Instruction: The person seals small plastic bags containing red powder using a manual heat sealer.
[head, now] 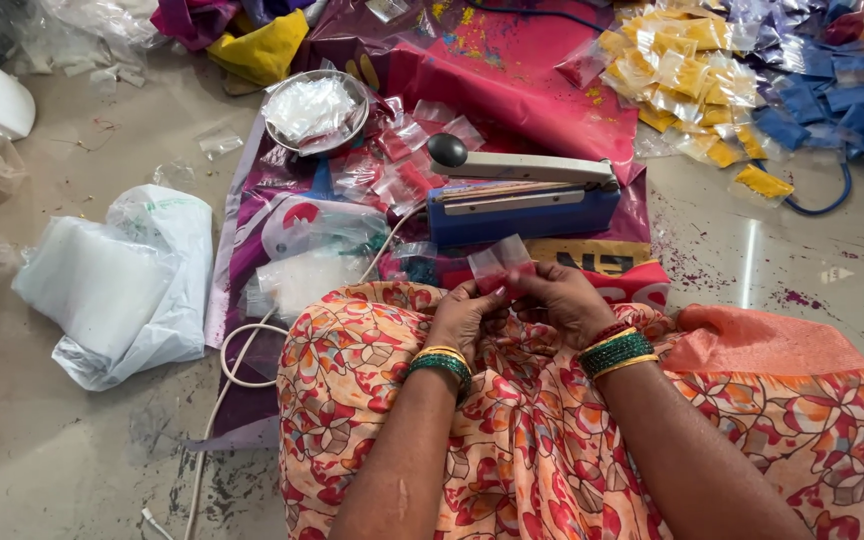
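Observation:
Both my hands meet over my lap, above a floral orange cloth (512, 440). My left hand (462, 315) and my right hand (567, 300) pinch one small clear plastic pouch (500, 262) with red powder at its bottom. The pouch stands upright between my fingertips. Just beyond it sits a blue heat sealer (522, 200) with a grey arm and a black knob, its arm down. Sealed red pouches (402, 175) lie scattered to the sealer's left.
A steel bowl (277, 100) of empty clear pouches stands at the back. Yellow packets (672, 70) and blue packets (832, 100) are heaped at the far right. White plastic bags (122, 285) lie left. A white cord (237, 350) loops by my knee.

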